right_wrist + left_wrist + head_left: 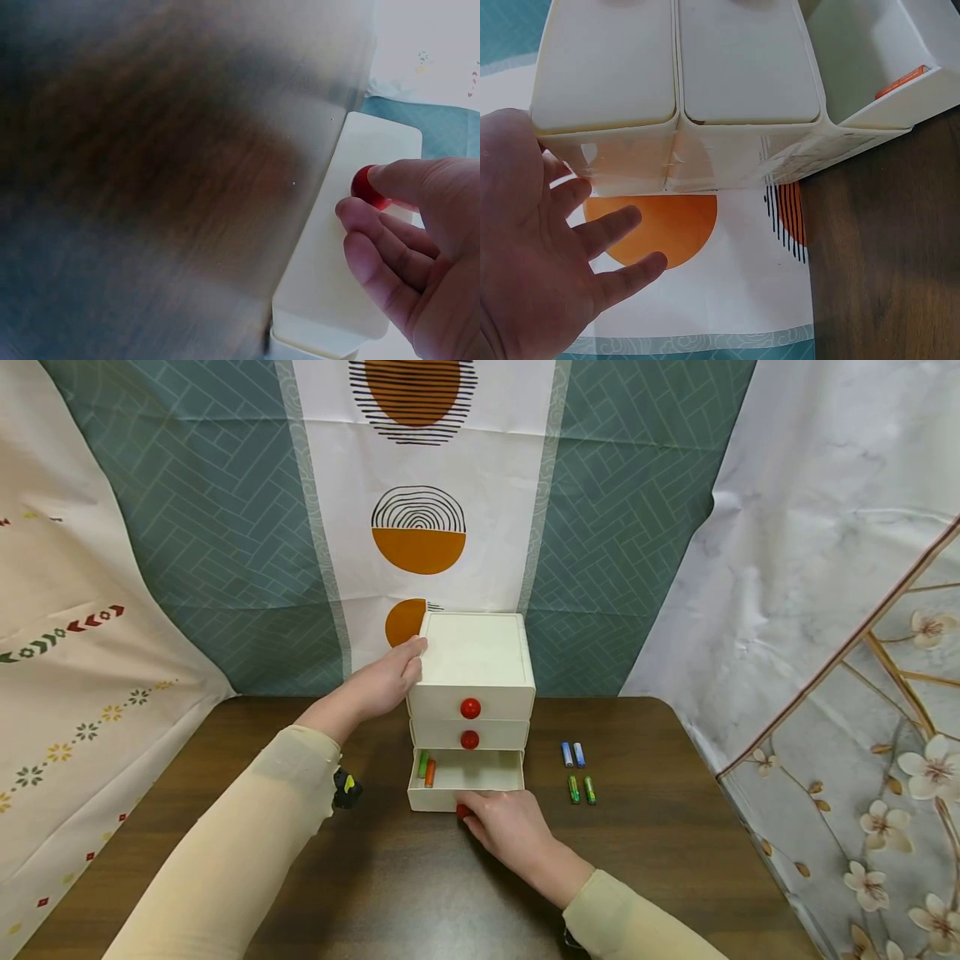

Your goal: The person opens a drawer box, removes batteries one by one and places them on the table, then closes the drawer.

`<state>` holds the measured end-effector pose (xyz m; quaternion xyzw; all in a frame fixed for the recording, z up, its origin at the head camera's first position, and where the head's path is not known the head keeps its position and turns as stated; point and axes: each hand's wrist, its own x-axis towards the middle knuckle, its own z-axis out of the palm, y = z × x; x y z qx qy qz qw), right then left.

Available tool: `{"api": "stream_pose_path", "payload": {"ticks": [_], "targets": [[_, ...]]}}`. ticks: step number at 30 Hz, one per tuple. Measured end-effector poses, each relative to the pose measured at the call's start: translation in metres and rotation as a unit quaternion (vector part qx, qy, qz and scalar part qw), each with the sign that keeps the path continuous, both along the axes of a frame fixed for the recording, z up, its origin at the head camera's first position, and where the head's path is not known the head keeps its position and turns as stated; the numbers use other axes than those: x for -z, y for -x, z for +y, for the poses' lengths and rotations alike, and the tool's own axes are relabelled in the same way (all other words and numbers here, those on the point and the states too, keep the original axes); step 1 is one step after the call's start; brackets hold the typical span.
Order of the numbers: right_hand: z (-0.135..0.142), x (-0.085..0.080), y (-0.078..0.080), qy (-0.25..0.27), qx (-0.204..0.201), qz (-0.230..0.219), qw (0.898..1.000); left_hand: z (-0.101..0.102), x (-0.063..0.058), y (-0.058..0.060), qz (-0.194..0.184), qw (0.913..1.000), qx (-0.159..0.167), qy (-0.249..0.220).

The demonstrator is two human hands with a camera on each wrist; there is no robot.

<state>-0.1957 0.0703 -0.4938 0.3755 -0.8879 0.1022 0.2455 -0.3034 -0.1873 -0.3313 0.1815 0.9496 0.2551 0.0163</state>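
A small cream three-drawer cabinet [472, 652] with round red knobs stands on the brown table. Its bottom drawer [487, 770] is pulled out, and a green battery [423, 764] and an orange battery [430, 773] lie at its left side. My right hand [513, 831] pinches that drawer's red knob [369, 189] between thumb and fingers. At the cabinet's upper left side rests my left hand [378, 683], its fingers spread and fairly straight against the side wall in the left wrist view. The upper drawers are closed.
Right of the cabinet lie two blue-and-white batteries [573, 755] and two green batteries [582, 790] on the table [645, 860]. A patterned cloth [630, 527] hangs behind the cabinet. Light curtains [795, 568] flank the table.
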Motion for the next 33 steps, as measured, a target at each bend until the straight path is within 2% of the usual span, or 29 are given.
{"api": "stream_pose_path", "payload": {"ticks": [15,23,33], "targets": [[-0.0006,-0.0009,-0.0016,0.002,0.008,-0.002,1.000,-0.0002,0.0003,0.0020,0.000,1.0000,0.001,-0.003],[-0.0013,0.0022,-0.0001,-0.017,0.005,0.010,1.000,-0.0001,-0.0002,0.0007,-0.003,1.0000,0.004,-0.007],[-0.0004,0.0034,0.0022,0.007,-0.008,0.023,1.000,0.0002,-0.0011,0.0004,-0.001,1.0000,0.004,-0.005]]}}
